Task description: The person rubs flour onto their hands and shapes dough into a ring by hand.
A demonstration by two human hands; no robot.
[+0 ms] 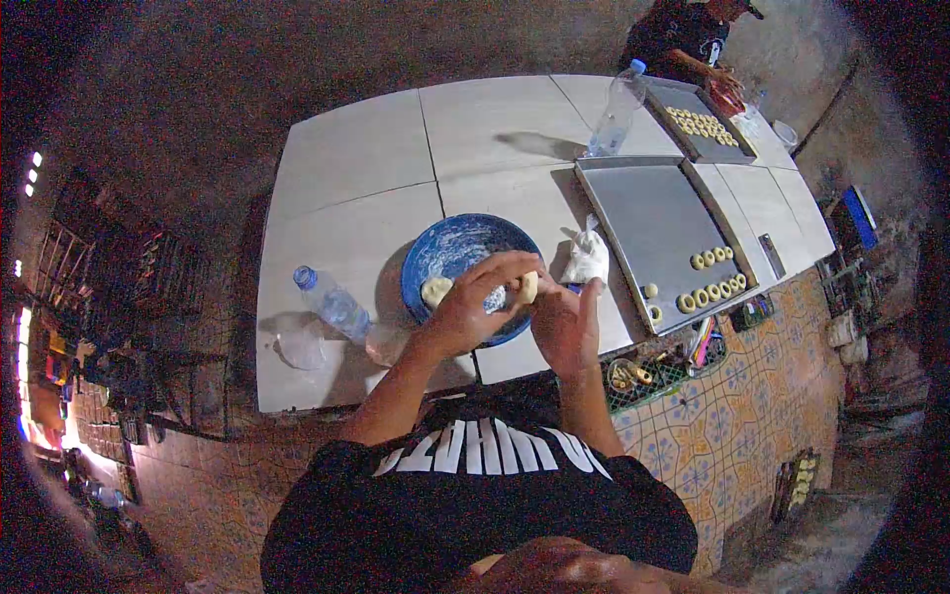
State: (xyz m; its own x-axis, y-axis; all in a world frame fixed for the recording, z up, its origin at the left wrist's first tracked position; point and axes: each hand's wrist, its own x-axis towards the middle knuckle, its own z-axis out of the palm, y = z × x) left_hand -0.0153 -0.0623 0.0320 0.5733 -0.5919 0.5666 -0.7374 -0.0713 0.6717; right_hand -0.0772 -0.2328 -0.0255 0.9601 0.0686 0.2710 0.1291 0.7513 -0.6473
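My left hand (475,307) is over the blue basin (421,247), its fingers curved around a pale piece of dough (528,288). My right hand (568,335) is at the basin's right rim, thumb spread away and its fingers against the dough's right side; their tips are partly hidden. Inside the basin, dusted with white flour, another lump of dough (435,290) lies at the left. Just beyond my right thumb sits a plastic bag of white powder (589,255).
At the right, a metal tray (648,203) carries several small dough rings (711,294). A farther tray (683,94) of rings is near another person (683,45). Water bottles stand at the left (336,302) and back (616,114). A green crate (678,381) is below the table's front edge.
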